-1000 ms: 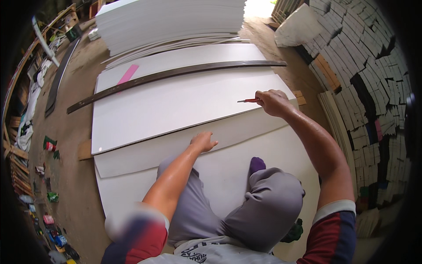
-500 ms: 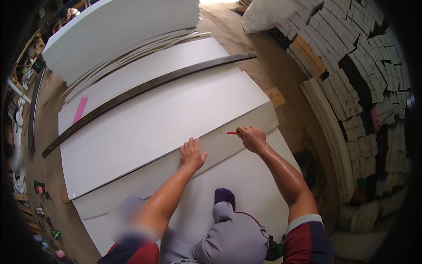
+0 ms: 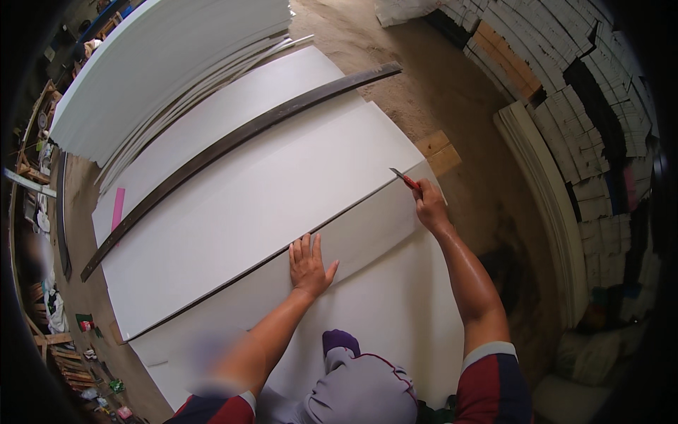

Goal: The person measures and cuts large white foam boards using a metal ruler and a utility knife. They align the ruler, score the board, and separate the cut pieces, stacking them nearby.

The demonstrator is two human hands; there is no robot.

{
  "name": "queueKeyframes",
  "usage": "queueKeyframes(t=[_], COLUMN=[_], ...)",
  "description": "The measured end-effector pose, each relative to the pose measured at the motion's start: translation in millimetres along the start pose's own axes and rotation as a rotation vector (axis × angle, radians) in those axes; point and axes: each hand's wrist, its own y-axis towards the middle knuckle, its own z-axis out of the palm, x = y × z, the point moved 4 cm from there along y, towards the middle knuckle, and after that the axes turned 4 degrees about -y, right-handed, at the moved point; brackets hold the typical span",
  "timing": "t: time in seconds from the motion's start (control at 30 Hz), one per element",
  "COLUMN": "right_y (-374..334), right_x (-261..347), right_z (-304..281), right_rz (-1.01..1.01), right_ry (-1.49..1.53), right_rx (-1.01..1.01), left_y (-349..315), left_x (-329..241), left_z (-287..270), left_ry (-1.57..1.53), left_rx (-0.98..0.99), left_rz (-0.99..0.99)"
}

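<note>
A large white board (image 3: 247,205) lies before me, and a thin dark line runs along its near edge. Beyond that line, toward me, is a slightly shaded white strip (image 3: 367,230). My left hand (image 3: 308,267) lies flat on this strip with its fingers spread and their tips at the dark line. In my right hand (image 3: 429,203) is a red utility knife (image 3: 408,181), its blade pointing up and left. The blade tip is by the right end of the dark line; I cannot tell whether it touches the board.
A long dark bar (image 3: 233,145) lies across the board's far part, over a pink strip (image 3: 118,208). Tall stacked white sheets (image 3: 169,78) stand behind. Wooden blocks (image 3: 439,152) sit at the right edge. Piles of white pieces (image 3: 593,120) line the right side. My grey-trousered leg (image 3: 364,389) rests on the near sheet.
My right hand has moved right and up with the utility knife, whose blade now points more upward. My left hand stays on the strip, its fingers more spread. The whole view has shifted slightly.
</note>
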Motion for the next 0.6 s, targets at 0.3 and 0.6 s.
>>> queueKeyframes(t=[0.3, 0.6], right_y=[-3.0, 50.0], right_x=[-42.9, -30.8], right_z=[-12.7, -89.9], right_rz=[0.069, -0.436], right_ry=[0.005, -0.547], right_rx=[0.118, -0.012], left_y=[78.7, 139.8], left_x=[-21.2, -66.8], left_z=[-9.0, 21.6], left_ry=[-0.204, -0.506], left_rx=[0.308, 0.573], left_rz=[-0.217, -0.234])
